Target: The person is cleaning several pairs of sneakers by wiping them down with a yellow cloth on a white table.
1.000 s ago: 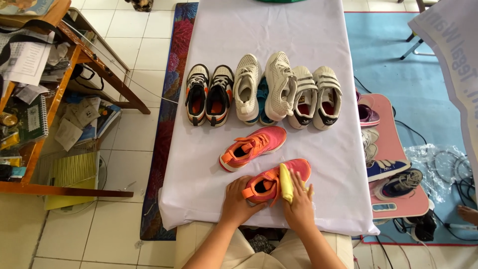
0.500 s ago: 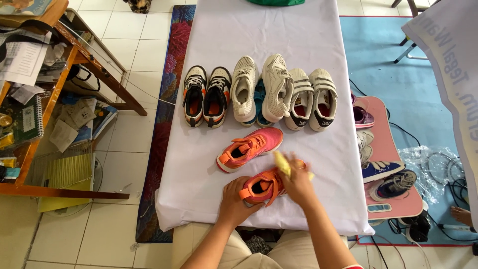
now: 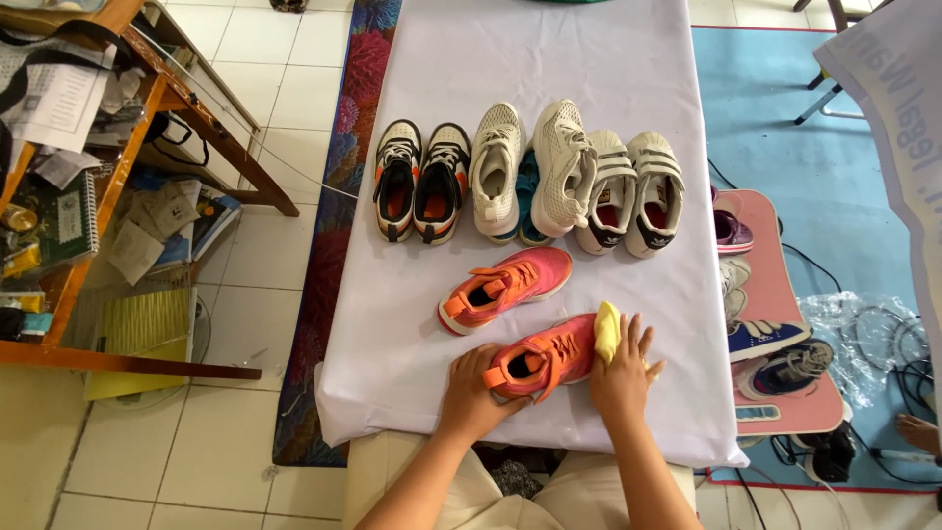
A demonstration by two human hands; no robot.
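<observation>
A pink and orange sneaker [image 3: 543, 358] lies on its side near the front edge of the white-covered table [image 3: 589, 59]. My left hand [image 3: 473, 393] grips its heel end. My right hand [image 3: 622, 371] presses a yellow cloth [image 3: 607, 330] against the shoe's toe end. The matching pink and orange sneaker [image 3: 505, 287] rests just behind it, untouched.
A row of shoes stands further back: a black and orange pair [image 3: 422, 182], a white pair [image 3: 530, 167] and a white strapped pair [image 3: 633, 191]. More shoes lie on a pink stand [image 3: 775, 294] at the right. A wooden shelf [image 3: 98, 177] with papers stands at the left.
My right hand with the yellow cloth rose over the shoe's top, then came back down to its toe end. My left hand kept hold of the heel.
</observation>
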